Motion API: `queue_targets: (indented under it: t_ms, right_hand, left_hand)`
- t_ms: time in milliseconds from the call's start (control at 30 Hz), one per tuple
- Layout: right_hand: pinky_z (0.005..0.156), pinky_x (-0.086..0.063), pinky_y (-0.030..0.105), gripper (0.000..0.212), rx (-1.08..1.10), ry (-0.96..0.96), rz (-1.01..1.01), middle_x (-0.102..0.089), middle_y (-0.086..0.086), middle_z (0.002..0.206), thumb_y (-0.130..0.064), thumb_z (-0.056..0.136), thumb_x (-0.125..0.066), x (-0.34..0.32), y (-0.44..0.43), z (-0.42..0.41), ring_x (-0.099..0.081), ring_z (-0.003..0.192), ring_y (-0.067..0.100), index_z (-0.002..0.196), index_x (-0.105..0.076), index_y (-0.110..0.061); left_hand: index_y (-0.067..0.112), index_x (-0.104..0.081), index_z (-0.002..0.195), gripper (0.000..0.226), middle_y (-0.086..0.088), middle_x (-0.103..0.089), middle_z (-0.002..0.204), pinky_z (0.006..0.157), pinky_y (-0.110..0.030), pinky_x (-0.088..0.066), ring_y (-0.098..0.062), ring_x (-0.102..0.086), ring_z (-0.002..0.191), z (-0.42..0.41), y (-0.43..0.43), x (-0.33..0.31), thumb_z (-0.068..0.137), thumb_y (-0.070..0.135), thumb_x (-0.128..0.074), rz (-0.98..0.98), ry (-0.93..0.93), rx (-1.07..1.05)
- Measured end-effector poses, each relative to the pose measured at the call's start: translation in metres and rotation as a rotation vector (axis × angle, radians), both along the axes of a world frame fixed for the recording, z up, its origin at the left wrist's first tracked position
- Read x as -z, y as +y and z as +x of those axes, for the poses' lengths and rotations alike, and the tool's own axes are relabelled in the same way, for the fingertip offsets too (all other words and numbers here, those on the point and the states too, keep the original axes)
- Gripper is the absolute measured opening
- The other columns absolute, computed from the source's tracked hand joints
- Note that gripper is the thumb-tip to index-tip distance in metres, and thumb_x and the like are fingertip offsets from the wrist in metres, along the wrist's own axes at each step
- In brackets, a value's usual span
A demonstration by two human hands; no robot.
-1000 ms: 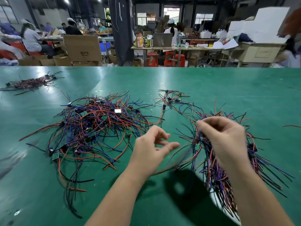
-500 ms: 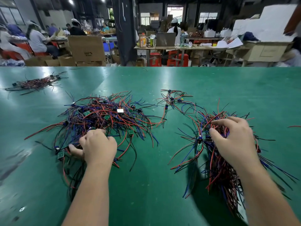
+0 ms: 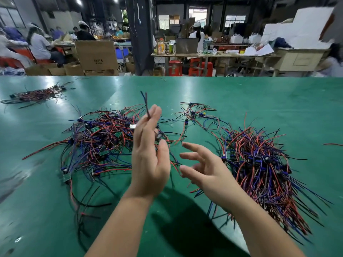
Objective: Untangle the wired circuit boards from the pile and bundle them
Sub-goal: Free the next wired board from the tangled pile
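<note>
Green table (image 3: pixel 241 93): wires (image 3: pixel 146 106) pinched in left hand (image 3: pixel 148 160); right hand (image 3: pixel 206 171) spread, empty; slow pull clear of pile (image 3: pixel 100 140) advised.

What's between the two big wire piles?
In the head view: the left hand pinching a wire, the open right hand, green table under them, and a small wire cluster farther back.

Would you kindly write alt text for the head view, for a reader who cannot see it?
A person's left hand pinches a few thin blue and red wires, raised above a tangled pile of red, blue and black wired circuit boards on a green table. The open right hand hovers alongside, fingers spread, near a straighter wire bundle.
</note>
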State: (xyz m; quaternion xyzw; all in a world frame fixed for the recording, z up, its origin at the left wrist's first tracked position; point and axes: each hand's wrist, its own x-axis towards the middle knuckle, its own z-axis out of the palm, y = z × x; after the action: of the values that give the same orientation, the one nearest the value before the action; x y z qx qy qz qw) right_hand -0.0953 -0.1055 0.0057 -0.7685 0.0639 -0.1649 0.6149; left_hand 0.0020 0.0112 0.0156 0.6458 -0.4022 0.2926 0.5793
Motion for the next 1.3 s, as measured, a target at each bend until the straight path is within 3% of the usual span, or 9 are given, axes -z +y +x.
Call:
queue_targets:
  t_ms: [167, 333, 533, 700, 800, 900, 1000, 1167, 1300]
  right_hand:
    - [0.089, -0.053, 0.036, 0.051, -0.004, -0.172, 0.225, -0.062, 0.013, 0.119, -0.001, 0.080, -0.068, -0.002, 0.002, 0.003, -0.064, 0.092, 0.021, 0.126, -0.053, -0.015]
    - [0.070, -0.052, 0.020, 0.028, 0.135, -0.297, 0.207, -0.073, 0.007, 0.091, -0.014, 0.072, -0.071, -0.012, -0.003, -0.003, -0.068, 0.077, 0.013, 0.099, -0.067, -0.012]
    - [0.063, -0.050, 0.018, 0.008, 0.089, -0.253, 0.086, -0.072, -0.002, 0.077, -0.001, 0.085, -0.063, -0.013, -0.009, -0.004, -0.065, 0.069, 0.005, 0.090, -0.066, -0.006]
    - [0.062, -0.050, 0.021, 0.013, 0.109, -0.229, 0.154, -0.071, 0.003, 0.074, -0.001, 0.085, -0.064, -0.011, -0.007, -0.003, -0.065, 0.068, 0.013, 0.085, -0.069, -0.013]
    - [0.057, -0.048, 0.019, 0.010, 0.156, -0.242, 0.386, -0.068, 0.002, 0.070, -0.005, 0.078, -0.066, -0.014, -0.009, -0.002, -0.063, 0.063, 0.014, 0.078, -0.070, -0.014]
    - [0.053, -0.048, 0.016, 0.010, 0.156, -0.245, 0.589, -0.066, 0.002, 0.070, -0.013, 0.067, -0.067, -0.018, -0.012, -0.002, -0.063, 0.059, 0.012, 0.077, -0.070, -0.012]
    - [0.052, -0.047, 0.015, 0.010, 0.156, -0.232, 0.619, -0.065, 0.002, 0.070, -0.012, 0.067, -0.066, -0.018, -0.012, -0.002, -0.062, 0.058, 0.012, 0.076, -0.069, -0.011]
    - [0.050, -0.046, 0.015, 0.006, 0.156, -0.203, 0.605, -0.064, 0.003, 0.069, -0.013, 0.065, -0.068, -0.015, -0.013, -0.001, -0.058, 0.057, 0.010, 0.069, -0.072, -0.015]
    - [0.046, -0.040, 0.014, 0.005, 0.160, -0.165, 0.556, -0.068, 0.005, 0.074, -0.016, 0.059, -0.073, -0.014, -0.012, 0.001, -0.052, 0.051, 0.007, 0.064, -0.072, -0.018]
  left_hand:
    - [0.010, -0.030, 0.145, 0.061, 0.009, -0.021, 0.156, 0.103, -0.057, -0.039, -0.023, -0.024, 0.144, -0.029, -0.009, 0.001, 0.086, 0.010, -0.044, 0.057, 0.003, 0.291]
    - [0.014, -0.036, 0.136, 0.057, -0.008, -0.021, 0.156, 0.109, -0.055, -0.033, -0.031, -0.023, 0.143, -0.045, -0.015, 0.006, 0.080, 0.007, -0.050, 0.088, -0.054, 0.490]
    - [0.036, -0.038, 0.095, 0.073, -0.008, -0.047, 0.142, 0.110, -0.036, -0.036, -0.029, -0.042, 0.135, -0.046, -0.014, 0.004, 0.053, -0.022, -0.022, -0.184, 0.481, 0.833]
    - [0.016, -0.035, 0.093, 0.055, -0.014, -0.057, 0.127, 0.100, -0.035, -0.047, -0.034, -0.056, 0.120, -0.031, -0.009, -0.003, 0.051, -0.017, -0.024, -0.410, 0.822, 0.998]
    - [0.014, -0.047, 0.098, 0.035, -0.013, -0.061, 0.114, 0.083, -0.031, -0.054, -0.026, -0.066, 0.102, -0.017, -0.008, -0.005, 0.075, -0.012, -0.040, -0.458, 0.927, 0.768]
    - [0.012, -0.054, 0.102, 0.008, -0.008, -0.067, 0.097, 0.069, -0.028, -0.054, -0.019, -0.068, 0.079, -0.007, -0.006, -0.006, 0.094, 0.014, -0.052, -0.181, 1.060, 0.547]
    - [0.008, -0.060, 0.100, 0.042, -0.002, -0.072, 0.075, 0.058, -0.023, -0.056, -0.017, -0.069, 0.065, -0.011, -0.007, -0.005, 0.072, 0.038, -0.066, 0.011, 1.162, 0.646]
    - [0.011, -0.065, 0.100, 0.049, -0.001, -0.073, 0.080, 0.054, -0.024, -0.055, -0.021, -0.068, 0.060, -0.019, -0.007, -0.001, 0.056, 0.026, -0.081, -0.005, 1.039, 0.603]
    - [0.005, -0.068, 0.086, 0.016, -0.009, -0.072, 0.072, 0.049, -0.021, -0.051, -0.017, -0.066, 0.053, -0.021, -0.007, 0.001, 0.072, 0.007, -0.077, 0.103, 1.039, 0.577]
